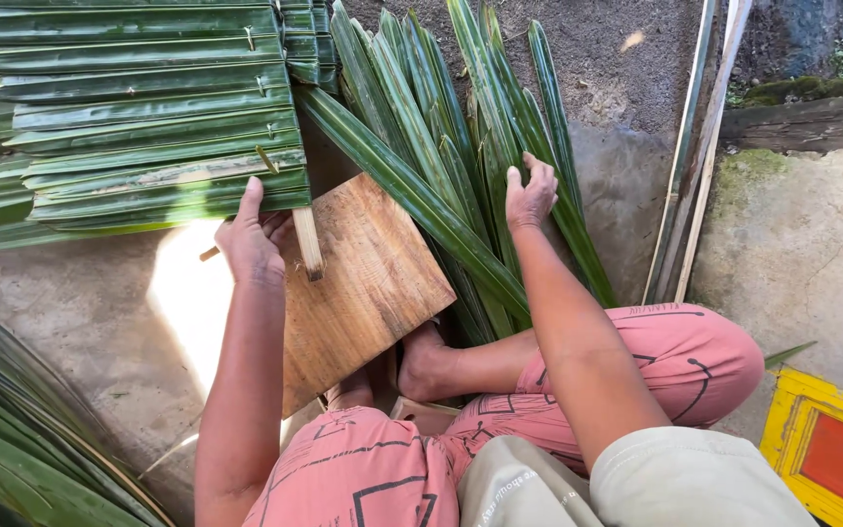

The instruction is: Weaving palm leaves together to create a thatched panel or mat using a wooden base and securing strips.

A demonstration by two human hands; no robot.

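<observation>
Left arm stretched far forward, left hand (251, 244) back up, thumb raised, fingers curled under in a grip. Right arm reaching forward on the right, bent at the elbow, right hand (531, 193) palm down, fingers spread and pressing flat. Bare forearms, hands well apart.

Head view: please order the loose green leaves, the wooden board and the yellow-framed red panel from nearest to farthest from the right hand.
From the right hand:
1. Loose green leaves: directly under the fingers.
2. Wooden board: to its left, on the ground.
3. Yellow-framed red panel: far off at the lower right corner.
</observation>
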